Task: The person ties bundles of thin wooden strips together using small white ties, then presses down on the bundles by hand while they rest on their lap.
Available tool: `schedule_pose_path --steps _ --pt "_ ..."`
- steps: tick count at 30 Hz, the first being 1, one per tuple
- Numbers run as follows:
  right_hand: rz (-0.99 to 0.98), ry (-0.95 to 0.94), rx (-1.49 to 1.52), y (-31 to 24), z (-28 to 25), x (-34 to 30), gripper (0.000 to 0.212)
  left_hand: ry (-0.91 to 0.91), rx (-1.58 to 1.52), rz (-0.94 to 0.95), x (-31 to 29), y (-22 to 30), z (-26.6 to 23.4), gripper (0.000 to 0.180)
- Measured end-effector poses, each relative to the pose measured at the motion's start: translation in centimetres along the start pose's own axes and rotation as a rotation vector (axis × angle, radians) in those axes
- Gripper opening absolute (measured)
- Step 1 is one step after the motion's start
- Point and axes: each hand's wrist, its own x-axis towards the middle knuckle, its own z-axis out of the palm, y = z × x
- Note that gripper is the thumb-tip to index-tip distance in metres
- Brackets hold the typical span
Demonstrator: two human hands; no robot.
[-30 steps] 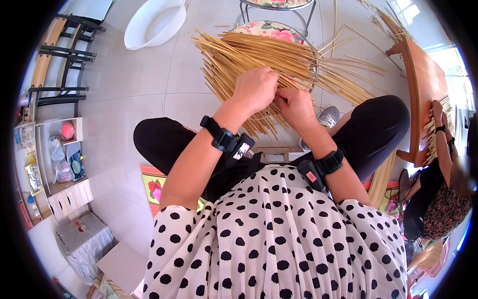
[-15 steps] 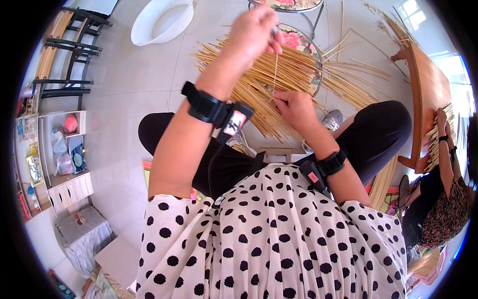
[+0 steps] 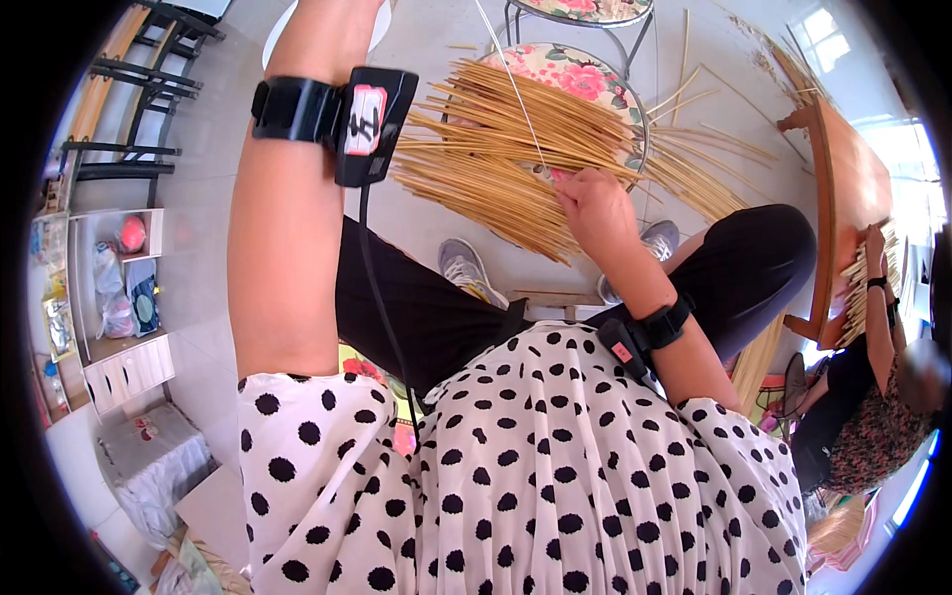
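A flat mat of yellow straw stalks (image 3: 516, 119) rests on a round flower-patterned stool (image 3: 585, 79) and fans out toward my shoes. My right hand (image 3: 601, 213) is closed at the stalks' edge, its thumb and fingers pinching a white thread (image 3: 517, 91). That thread runs taut, up and leftward, out of the picture. My left forearm (image 3: 288, 218) stretches to the top edge, so the left hand itself is outside the view. Black bands with small boxes (image 3: 377, 124) are strapped round both wrists.
A second flowered stool (image 3: 595, 8) stands farther off. Loose stalks (image 3: 684, 169) lie on the tiled floor to the right, near a tipped wooden bench (image 3: 851, 188). Beyond it another person's arm (image 3: 878, 263) is over more straw. A white basin (image 3: 377, 25) sits partly behind my left arm.
My left hand has swung up and left out of the picture, drawing the thread longer. My right hand keeps nearly the same place beside the stalks.
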Motion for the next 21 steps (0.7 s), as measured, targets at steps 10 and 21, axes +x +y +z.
schedule_pose_path --steps 10,21 --pt "-0.02 0.037 -0.024 -0.7 -0.7 -1.1 0.027 -0.129 0.106 0.001 -6.2 0.3 -0.6 0.016" --pt "0.153 -0.03 0.021 -0.9 -2.2 -0.7 0.024 -0.623 1.049 0.235 -28.5 -10.6 -2.0 0.012"
